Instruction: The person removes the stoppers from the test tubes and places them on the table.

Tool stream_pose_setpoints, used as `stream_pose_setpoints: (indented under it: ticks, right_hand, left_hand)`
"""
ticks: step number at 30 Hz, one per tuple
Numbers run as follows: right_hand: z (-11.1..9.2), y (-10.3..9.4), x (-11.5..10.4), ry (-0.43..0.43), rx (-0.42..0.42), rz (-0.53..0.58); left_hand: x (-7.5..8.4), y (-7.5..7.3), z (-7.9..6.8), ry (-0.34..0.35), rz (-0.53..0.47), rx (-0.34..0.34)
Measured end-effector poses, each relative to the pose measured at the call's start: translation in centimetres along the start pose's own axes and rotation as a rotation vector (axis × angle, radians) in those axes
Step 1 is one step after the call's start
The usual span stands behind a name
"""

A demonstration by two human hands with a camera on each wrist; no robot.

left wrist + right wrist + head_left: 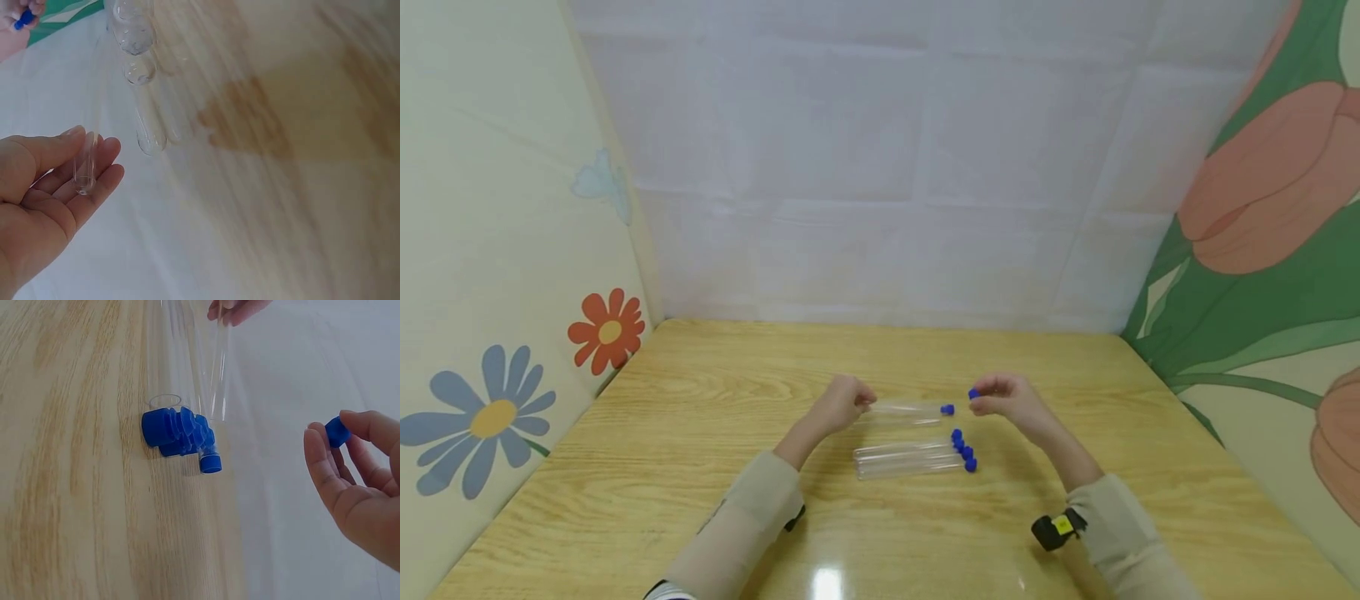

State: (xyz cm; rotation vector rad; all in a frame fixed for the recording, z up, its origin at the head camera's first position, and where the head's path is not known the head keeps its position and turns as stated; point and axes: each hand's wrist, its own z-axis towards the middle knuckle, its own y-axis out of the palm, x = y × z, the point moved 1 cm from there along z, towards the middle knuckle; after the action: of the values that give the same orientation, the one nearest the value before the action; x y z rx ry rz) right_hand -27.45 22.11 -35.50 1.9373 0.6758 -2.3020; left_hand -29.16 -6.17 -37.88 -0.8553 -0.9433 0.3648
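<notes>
Between thumb and fingers, my left hand [847,402] holds a clear test tube [85,165] near its rounded closed end. The tube's other end points right, toward my right hand, and looks uncapped in the right wrist view. My right hand [1011,400] pinches a small blue cap [337,432] in its fingertips, apart from the tube. Nearer the body, several clear test tubes [906,460] with blue caps [159,428] lie side by side on the table. One more blue cap [948,409] shows close to the held tube; which tube it sits on is hard to tell.
The wooden table [662,467] stretches around the hands. A pale cloth [887,167] hangs behind its far edge, with flower-printed cloths at left [490,250] and right [1262,292]. A black wrist camera [1051,533] sits at the right sleeve.
</notes>
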Motion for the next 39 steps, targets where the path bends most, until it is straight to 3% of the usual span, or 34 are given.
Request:
stream_pose_setpoints:
  ticks: [8,18,27,34,39]
  right_hand:
    - [0.4,0.2,0.7,0.01,-0.051,-0.017]
    - [1.3,0.6,2.5,0.011,-0.091,-0.073]
    - [2.0,0.9,3.4,0.024,-0.101,-0.167]
    - [2.5,1.4,3.8,0.032,-0.116,-0.282]
    - [2.7,1.8,3.8,0.008,-0.119,-0.334]
  left_hand:
    - [-0.5,0.5,0.1,0.037,0.021,-0.035]
    - [-0.7,0.9,0.0,0.004,-0.019,-0.104]
    - [-0.5,1.2,0.2,-0.003,0.094,-0.163]
    - [-0.7,1.5,0.5,0.084,0.173,-0.179]
    - [-0.9,1.6,0.6,0.077,0.176,-0.2]
